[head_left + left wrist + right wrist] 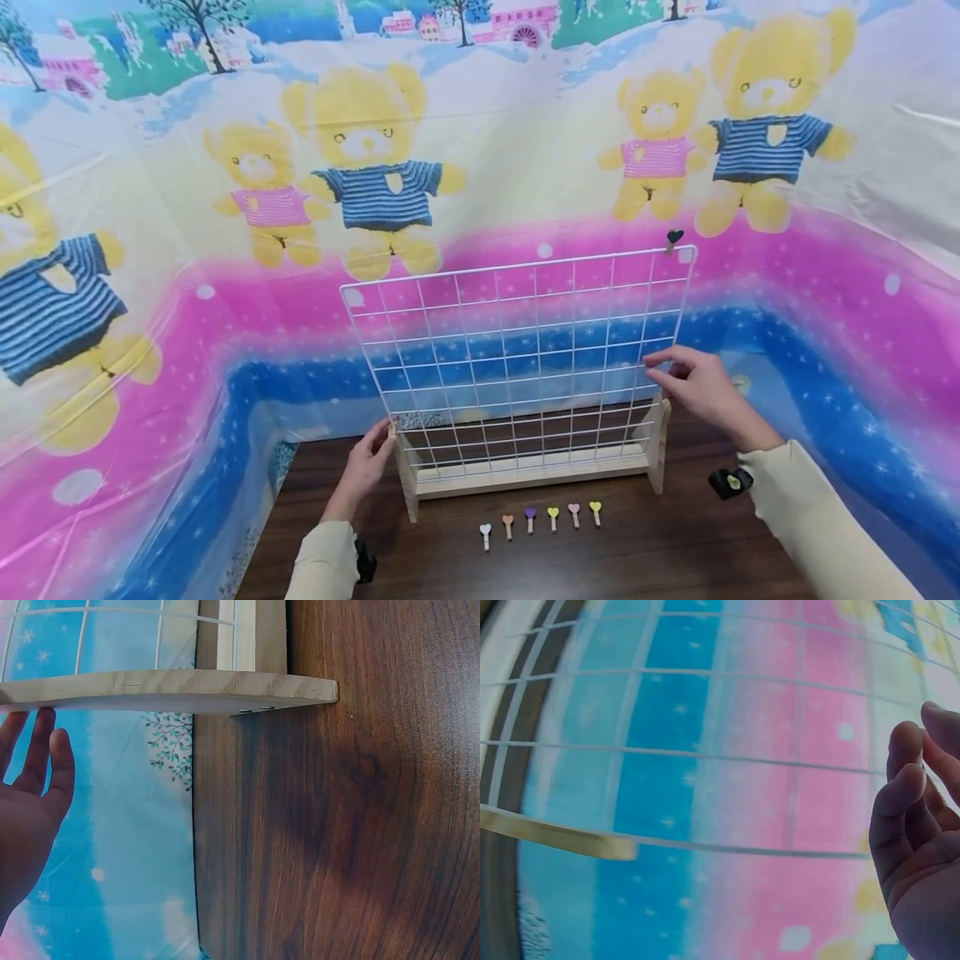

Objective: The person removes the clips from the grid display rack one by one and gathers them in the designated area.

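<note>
A white wire grid panel (pixel 536 265) stands upright in a pale wooden base (pixel 532 473) on the table. My left hand (pixel 363 468) is at the left wooden side piece (pixel 407 479); in the left wrist view its extended fingertips (pixel 46 716) reach that piece's outer face. Beside the panel's right edge is my right hand (pixel 697 383), fingers loosely bent and nothing in its grasp. A small wooden clothespin with a black heart (pixel 675 237) sits on the panel's top wire near the right corner. In front of the base, several heart clothespins (pixel 553 517) lie in a row.
The dark wood table (pixel 712 533) extends in front of the base and to both sides. Behind and around it hangs a printed cloth (pixel 510 192) with teddy bears and pink and blue bands. Black bands with small devices (pixel 731 482) are on both wrists.
</note>
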Motion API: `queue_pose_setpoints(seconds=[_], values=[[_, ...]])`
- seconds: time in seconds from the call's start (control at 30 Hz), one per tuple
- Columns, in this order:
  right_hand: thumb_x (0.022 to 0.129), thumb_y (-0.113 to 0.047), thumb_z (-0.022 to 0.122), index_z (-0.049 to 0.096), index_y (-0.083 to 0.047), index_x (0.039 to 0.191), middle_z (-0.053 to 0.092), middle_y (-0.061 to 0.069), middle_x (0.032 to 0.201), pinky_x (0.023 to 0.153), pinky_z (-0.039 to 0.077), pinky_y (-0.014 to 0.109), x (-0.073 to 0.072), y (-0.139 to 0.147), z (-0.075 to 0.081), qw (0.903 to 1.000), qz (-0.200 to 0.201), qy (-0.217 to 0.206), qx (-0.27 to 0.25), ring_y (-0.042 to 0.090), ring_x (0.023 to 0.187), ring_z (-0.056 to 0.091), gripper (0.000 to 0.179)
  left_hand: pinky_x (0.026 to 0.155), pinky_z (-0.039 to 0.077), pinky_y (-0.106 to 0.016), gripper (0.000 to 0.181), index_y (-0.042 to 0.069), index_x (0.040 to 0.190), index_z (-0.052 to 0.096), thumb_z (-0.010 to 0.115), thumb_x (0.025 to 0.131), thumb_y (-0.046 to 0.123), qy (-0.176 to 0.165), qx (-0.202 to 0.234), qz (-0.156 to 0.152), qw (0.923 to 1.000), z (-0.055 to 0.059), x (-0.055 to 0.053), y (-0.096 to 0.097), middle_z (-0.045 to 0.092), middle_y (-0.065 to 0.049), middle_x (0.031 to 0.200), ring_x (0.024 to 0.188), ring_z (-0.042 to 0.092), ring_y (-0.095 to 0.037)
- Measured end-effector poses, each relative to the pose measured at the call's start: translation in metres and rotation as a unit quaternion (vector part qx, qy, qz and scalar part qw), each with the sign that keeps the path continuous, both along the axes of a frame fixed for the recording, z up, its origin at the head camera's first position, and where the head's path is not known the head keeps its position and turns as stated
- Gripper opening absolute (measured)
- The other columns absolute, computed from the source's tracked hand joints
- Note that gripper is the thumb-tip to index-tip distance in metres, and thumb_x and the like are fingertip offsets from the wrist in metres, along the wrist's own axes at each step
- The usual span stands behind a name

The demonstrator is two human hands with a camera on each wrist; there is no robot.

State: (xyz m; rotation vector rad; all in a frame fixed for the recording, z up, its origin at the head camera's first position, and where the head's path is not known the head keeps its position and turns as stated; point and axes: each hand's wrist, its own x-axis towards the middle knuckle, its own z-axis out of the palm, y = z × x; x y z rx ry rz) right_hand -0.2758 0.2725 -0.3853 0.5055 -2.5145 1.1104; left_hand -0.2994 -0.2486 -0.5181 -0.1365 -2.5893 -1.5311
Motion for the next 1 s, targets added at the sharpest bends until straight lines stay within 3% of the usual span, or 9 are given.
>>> queue_pose_setpoints(seconds=[0.3,0.57,0.8,1.0], values=[[0.092,-0.032,0.063,0.068,-0.014,0.112,0.063,0.009,0.068,0.039,0.033,0.03,0.005,0.005,0.054,0.9974,-0.045,0.035,-0.044,0.017,0.056,0.055,0.027,0.095,0.041,-0.05,0.045,0.008,0.143,0.04,0.046,0.101,0.024,-0.005,-0.004,-0.002,1.0,-0.003,-0.001,-0.001,0.049,-0.021,0.134,0.12,0.047,-0.034],[0.091,-0.028,0.065,0.068,-0.011,0.113,0.064,0.002,0.064,0.046,0.038,0.025,0.0,0.008,0.099,0.9897,-0.072,0.085,-0.09,0.011,0.058,0.058,0.029,0.095,0.04,-0.05,0.045,0.008,0.143,0.04,0.047,0.101,0.023,-0.007,-0.001,-0.003,1.0,-0.003,0.0,-0.001,0.049,-0.022,0.134,0.12,0.047,-0.034],[0.088,-0.033,0.068,0.067,-0.009,0.114,0.064,-0.005,0.065,0.048,0.04,0.022,-0.007,0.007,0.125,0.98,-0.111,0.104,-0.128,0.007,0.058,0.059,0.036,0.096,0.04,-0.051,0.043,0.007,0.142,0.041,0.047,0.101,0.017,0.001,0.002,-0.001,1.0,-0.001,-0.001,0.0,0.049,-0.023,0.134,0.12,0.047,-0.035],[0.088,-0.036,0.067,0.062,-0.01,0.123,0.065,0.003,0.068,0.049,0.042,0.021,-0.013,0.005,0.139,0.9802,-0.124,0.085,-0.129,0.008,0.059,0.059,0.044,0.096,0.039,-0.052,0.043,0.006,0.142,0.041,0.047,0.101,0.017,0.0,0.002,-0.003,1.0,-0.001,-0.001,0.001,0.048,-0.024,0.135,0.121,0.046,-0.036]])
